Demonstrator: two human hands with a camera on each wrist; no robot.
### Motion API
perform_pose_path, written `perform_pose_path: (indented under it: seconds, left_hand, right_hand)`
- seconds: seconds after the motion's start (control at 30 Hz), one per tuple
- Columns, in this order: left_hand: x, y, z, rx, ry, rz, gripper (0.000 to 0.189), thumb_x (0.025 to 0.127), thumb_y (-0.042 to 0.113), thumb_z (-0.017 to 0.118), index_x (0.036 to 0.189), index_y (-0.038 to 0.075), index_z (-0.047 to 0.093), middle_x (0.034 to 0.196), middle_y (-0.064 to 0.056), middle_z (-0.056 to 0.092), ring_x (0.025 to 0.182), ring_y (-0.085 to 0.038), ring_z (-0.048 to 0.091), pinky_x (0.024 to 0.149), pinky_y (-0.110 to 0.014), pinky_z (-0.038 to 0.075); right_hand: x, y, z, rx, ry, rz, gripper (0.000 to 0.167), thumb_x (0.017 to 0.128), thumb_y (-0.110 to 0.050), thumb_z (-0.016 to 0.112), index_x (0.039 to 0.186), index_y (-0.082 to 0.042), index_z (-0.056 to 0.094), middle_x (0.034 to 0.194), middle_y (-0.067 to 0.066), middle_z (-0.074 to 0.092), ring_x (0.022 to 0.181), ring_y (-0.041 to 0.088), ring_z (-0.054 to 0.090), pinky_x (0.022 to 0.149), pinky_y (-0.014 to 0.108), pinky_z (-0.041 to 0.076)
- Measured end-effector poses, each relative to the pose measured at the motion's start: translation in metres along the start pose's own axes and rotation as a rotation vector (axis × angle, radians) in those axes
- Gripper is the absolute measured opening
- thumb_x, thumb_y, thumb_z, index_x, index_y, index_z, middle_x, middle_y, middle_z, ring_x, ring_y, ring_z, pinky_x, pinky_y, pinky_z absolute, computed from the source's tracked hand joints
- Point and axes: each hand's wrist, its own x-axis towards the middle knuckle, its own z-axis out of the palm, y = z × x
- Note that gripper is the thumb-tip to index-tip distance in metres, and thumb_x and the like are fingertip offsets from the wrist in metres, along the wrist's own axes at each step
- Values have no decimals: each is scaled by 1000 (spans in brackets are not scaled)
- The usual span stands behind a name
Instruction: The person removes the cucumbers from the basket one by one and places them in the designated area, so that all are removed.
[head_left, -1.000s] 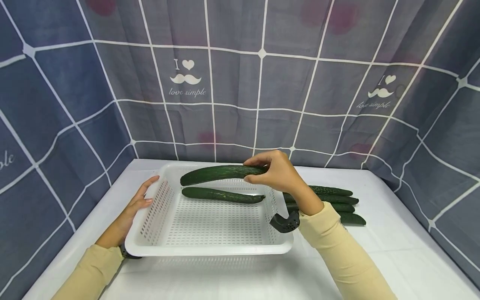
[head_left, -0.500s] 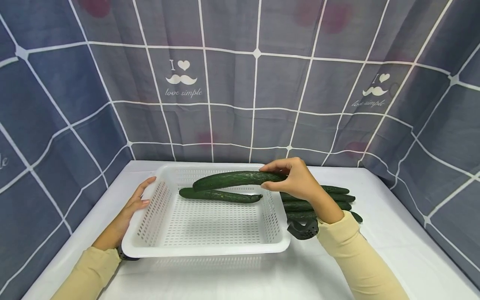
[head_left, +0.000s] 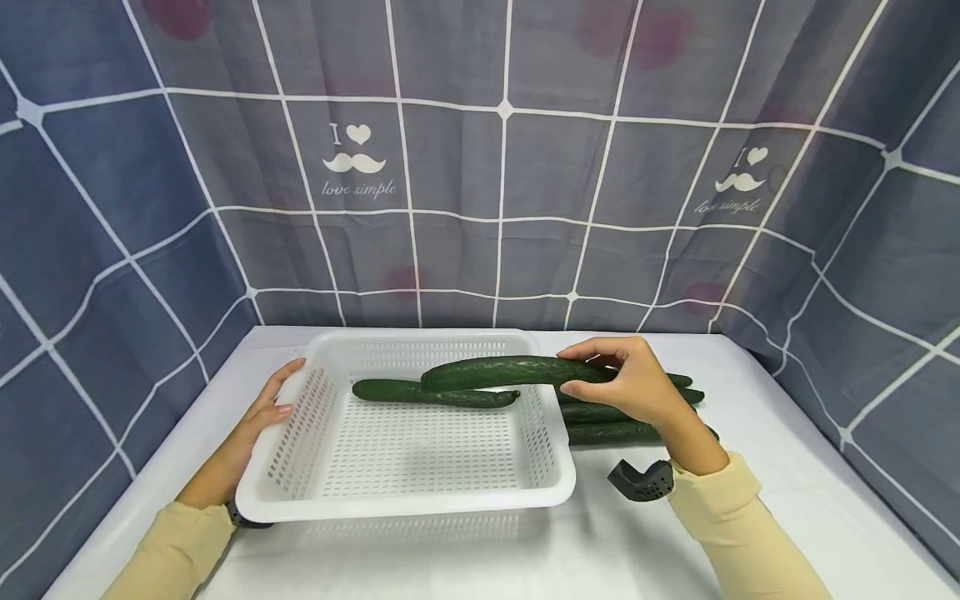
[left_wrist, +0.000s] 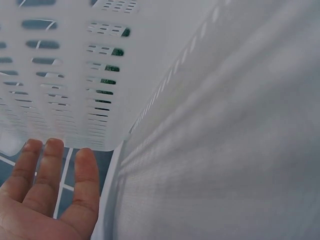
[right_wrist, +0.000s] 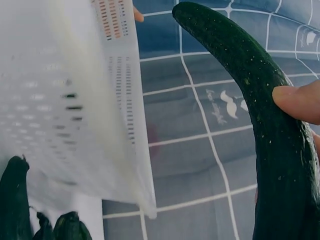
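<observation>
My right hand point(head_left: 637, 385) pinches a dark green cucumber point(head_left: 498, 372) near its right end, thumb on the near side and fingers on the far side. This cucumber is held level, its left end over the white perforated basket point(head_left: 405, 505) and its right part past the basket's right rim. A second cucumber point(head_left: 390, 390) lies inside along the basket's back, partly overlapped by the held one in the head view. At the basket's left side rests my left hand point(head_left: 251, 429); the left wrist view shows its fingers point(left_wrist: 86, 172) nearly straight beside the slotted wall.
To the basket's right, several more cucumbers point(head_left: 611, 432) lie side by side on the white tablecloth point(head_left: 757, 500), partly hidden by my right hand and the held cucumber. A grey checked curtain point(head_left: 450, 250) stands behind the table and along both sides.
My right hand has carried the cucumber rightward and somewhat nearer, from over the basket to across its right rim. The left hand has stayed at the basket. The whole view has shifted slightly.
</observation>
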Motion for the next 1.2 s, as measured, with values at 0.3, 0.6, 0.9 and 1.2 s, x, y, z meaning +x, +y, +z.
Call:
perform_pose_path:
  seconds: [0.3,0.6,0.9,1.2]
  left_hand:
    - [0,-2,0,20,16,-13,63,110,19,33,166,47,22,150,9,44,120,-15,58,88,-39,54]
    - [-7,-2,-2,15,17,-19,62,111,19,31,165,48,21,149,9,45,117,-14,59,86,-37,56]
    - [-3,-4,-1,26,32,-45,64,110,22,32,166,50,19,154,8,33,124,-13,53,90,-41,53]
    - [0,-6,-4,-14,-12,-20,63,112,18,29,165,51,21,151,12,42,119,-14,57,88,-38,55]
  right_hand:
    - [-23,7,-11,23,46,-57,30,78,14,84,108,10,78,104,-13,79,93,3,73,83,18,56]
    - [-40,22,-26,-6,59,-105,34,76,19,83,107,5,80,107,-14,79,99,1,73,87,17,54]
    - [-57,35,-43,16,47,-108,41,75,22,81,110,1,81,110,-9,80,101,3,73,89,17,53]
    - [-69,52,-59,40,25,-144,48,74,27,78,114,2,80,117,-7,79,109,3,71,95,16,51]
